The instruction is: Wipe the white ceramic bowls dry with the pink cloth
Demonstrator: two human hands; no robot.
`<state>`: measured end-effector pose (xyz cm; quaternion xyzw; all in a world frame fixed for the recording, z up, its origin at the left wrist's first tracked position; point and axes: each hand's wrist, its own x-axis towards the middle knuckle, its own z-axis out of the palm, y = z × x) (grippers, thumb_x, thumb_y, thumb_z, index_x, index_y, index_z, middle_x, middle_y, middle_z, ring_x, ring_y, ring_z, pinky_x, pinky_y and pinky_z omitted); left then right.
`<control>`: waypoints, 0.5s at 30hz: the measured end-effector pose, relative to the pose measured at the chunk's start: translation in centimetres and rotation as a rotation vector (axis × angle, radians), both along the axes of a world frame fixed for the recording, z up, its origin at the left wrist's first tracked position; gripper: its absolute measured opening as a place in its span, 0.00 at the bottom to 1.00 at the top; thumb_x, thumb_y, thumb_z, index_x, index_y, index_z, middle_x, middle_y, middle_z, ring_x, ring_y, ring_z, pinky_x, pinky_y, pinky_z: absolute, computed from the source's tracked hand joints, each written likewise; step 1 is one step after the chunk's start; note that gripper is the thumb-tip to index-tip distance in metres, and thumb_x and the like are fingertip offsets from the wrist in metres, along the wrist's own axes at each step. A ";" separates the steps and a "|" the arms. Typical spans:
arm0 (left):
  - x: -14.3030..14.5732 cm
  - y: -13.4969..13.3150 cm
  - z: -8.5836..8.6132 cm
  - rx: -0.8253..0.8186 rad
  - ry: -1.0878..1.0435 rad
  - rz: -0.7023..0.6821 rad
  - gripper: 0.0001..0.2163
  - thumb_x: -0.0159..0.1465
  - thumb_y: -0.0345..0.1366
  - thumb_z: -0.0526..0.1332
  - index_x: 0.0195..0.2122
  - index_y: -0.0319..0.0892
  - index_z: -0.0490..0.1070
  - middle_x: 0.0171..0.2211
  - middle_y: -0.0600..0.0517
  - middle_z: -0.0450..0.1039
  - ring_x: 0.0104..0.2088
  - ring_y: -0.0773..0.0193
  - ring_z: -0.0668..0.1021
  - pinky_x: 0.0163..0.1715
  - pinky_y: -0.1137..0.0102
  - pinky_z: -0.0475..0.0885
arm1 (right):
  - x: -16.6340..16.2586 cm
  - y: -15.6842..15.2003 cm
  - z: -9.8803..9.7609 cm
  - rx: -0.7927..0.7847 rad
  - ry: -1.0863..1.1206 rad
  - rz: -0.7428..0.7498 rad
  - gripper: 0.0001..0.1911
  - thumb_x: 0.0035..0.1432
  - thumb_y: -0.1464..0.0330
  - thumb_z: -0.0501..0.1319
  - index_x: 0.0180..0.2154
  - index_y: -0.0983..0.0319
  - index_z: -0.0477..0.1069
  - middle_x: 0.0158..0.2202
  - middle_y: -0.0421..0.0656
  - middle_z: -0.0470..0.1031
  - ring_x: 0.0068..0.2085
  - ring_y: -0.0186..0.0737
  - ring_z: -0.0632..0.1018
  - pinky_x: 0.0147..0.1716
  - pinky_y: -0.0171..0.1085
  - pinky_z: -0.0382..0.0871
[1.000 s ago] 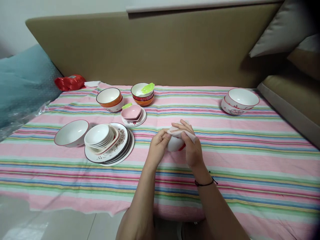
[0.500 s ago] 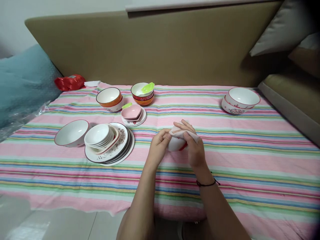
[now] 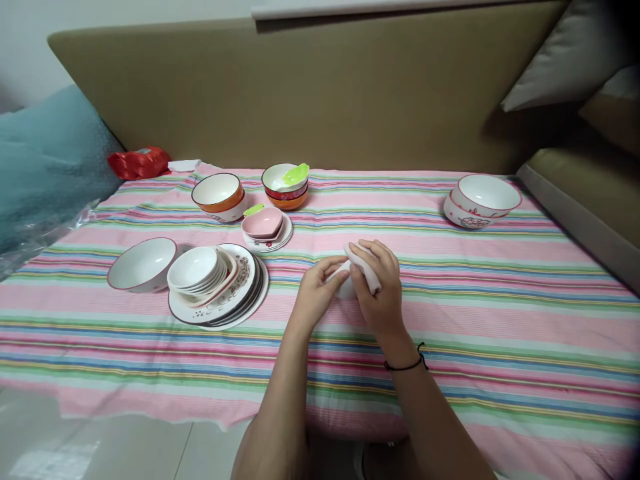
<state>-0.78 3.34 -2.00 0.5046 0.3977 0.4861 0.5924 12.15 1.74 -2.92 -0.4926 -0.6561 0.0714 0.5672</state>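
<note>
A small white bowl [image 3: 345, 287] sits between my two hands above the striped cloth. My left hand [image 3: 316, 297] grips its left side, fingers curled round it. My right hand [image 3: 381, 292] presses a pale folded cloth [image 3: 364, 267] against the bowl, fingers wrapped over the cloth. Most of the bowl is hidden behind my right hand. A black band circles my right wrist.
A stack of plates [image 3: 247, 287] with small white bowls [image 3: 195, 268] lies left, beside a white bowl [image 3: 143, 264]. Behind stand orange bowls [image 3: 219, 193], stacked bowls with a green spoon [image 3: 286, 183] and a pink dish [image 3: 263, 223]. Two stacked bowls [image 3: 483, 199] stand far right.
My right hand has swung left over the bowl with the cloth, covering the red-marked side that showed before. My left hand keeps its hold.
</note>
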 end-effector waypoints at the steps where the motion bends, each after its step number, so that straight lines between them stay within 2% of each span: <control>1: 0.0 0.0 -0.1 0.000 0.021 0.004 0.13 0.56 0.39 0.67 0.40 0.40 0.76 0.43 0.46 0.77 0.45 0.56 0.76 0.44 0.67 0.70 | 0.1 0.1 -0.1 0.015 -0.012 -0.002 0.16 0.63 0.67 0.56 0.51 0.53 0.73 0.53 0.43 0.73 0.58 0.46 0.70 0.62 0.56 0.60; 5: 0.0 0.1 -0.3 0.020 0.075 -0.002 0.11 0.56 0.39 0.65 0.37 0.39 0.77 0.38 0.47 0.77 0.41 0.58 0.76 0.40 0.69 0.69 | 0.2 0.0 -0.1 0.015 0.088 -0.004 0.15 0.63 0.69 0.53 0.47 0.55 0.74 0.51 0.43 0.75 0.58 0.46 0.71 0.62 0.55 0.61; 10: 0.2 0.0 0.0 0.018 0.080 0.003 0.10 0.57 0.40 0.64 0.35 0.39 0.76 0.35 0.49 0.77 0.37 0.60 0.75 0.38 0.70 0.68 | 0.1 -0.1 -0.3 -0.056 0.314 -0.098 0.15 0.64 0.69 0.51 0.47 0.57 0.73 0.51 0.44 0.76 0.55 0.45 0.74 0.58 0.53 0.66; 15: 0.2 0.1 0.0 0.023 0.092 0.025 0.09 0.57 0.40 0.63 0.34 0.40 0.76 0.34 0.50 0.76 0.36 0.61 0.74 0.36 0.71 0.68 | 0.6 -0.1 -0.5 -0.035 0.160 -0.040 0.16 0.64 0.70 0.49 0.46 0.55 0.73 0.51 0.43 0.75 0.57 0.45 0.72 0.58 0.54 0.65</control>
